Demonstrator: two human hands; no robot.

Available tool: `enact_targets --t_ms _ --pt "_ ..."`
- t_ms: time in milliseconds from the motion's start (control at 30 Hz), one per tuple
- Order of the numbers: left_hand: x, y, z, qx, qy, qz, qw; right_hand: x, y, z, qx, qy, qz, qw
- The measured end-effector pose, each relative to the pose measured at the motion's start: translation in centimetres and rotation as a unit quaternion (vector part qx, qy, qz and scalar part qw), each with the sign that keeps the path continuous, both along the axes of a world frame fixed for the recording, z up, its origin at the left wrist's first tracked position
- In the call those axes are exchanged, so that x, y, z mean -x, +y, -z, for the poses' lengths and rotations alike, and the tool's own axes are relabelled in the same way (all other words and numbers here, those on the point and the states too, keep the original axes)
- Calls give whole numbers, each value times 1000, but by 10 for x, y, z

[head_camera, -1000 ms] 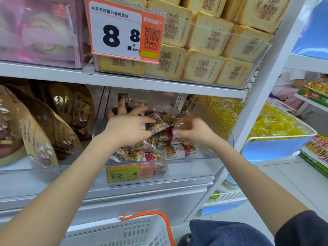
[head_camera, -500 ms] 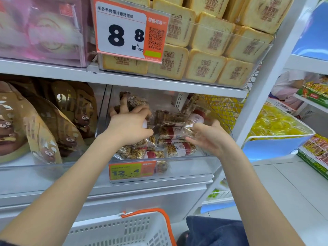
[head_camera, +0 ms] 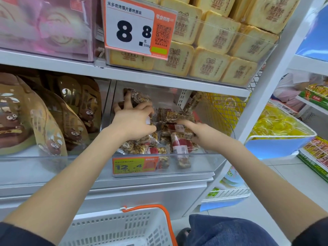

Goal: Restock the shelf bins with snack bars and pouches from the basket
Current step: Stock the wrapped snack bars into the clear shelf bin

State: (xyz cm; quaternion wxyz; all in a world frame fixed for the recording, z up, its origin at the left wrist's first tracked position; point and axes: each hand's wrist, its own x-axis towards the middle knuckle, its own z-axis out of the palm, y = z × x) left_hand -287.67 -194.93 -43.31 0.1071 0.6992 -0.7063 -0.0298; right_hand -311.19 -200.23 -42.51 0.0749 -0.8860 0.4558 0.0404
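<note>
Clear plastic forms the bin (head_camera: 209,158) where both hands work, on the shelf (head_camera: 159,78) under the price card (head_camera: 138,27). The left hand (head_camera: 132,124) lies on top of the heap of nut bars (head_camera: 177,115), its fingers spread and bent over the wrapped bars at the back left of the bin, pressing on them; whether any single bar is held under the palm cannot be told. Just right of it, the right hand (head_camera: 204,134) reaches in with its index finger stretched out flat along a bar with a white label, the other fingers curled down among the bars; what they hold, if anything, is hidden. More bars lie in front of and below both hands, some with red wrappers (head_camera: 181,144), against the bin's front wall, above an orange tag (head_camera: 135,165). Left of the left hand, in the next bin, stand brown pouches (head_camera: 44,125) with cartoon faces. Above the hands, a bin holds yellow toast-shaped packs (head_camera: 213,50). Below both forearms, near the person, sits the white basket (head_camera: 127,226) with an orange handle; its contents are out of view
</note>
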Motion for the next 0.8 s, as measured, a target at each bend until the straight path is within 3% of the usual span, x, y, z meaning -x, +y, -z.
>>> enact_targets --t_ms 100,167,267,333,400,567,700,800 --pt "0 -1 1 -1 -2 -2 1000 -16 -2 0 153 142 -156 966" --pt "-1 -1 1 0 -1 -1 1000 -22 -8 7 196 210 -230 930" --pt "-1 0 0 0 0 1 1000 -17 -15 4 236 192 -277 911" --pt "-1 0 0 -1 -1 2 1000 -4 -20 -5 258 138 -215 932" --pt "0 0 0 0 -4 2 1000 10 -25 -11 255 161 -112 947" --pt "0 -1 1 0 0 3 1000 2 -24 9 94 185 -23 978" --pt "-1 -1 1 -1 -2 2 1000 -4 -27 25 26 51 49 997" --pt "-1 -1 2 1 -4 2 1000 5 -24 32 -27 -64 144 987"
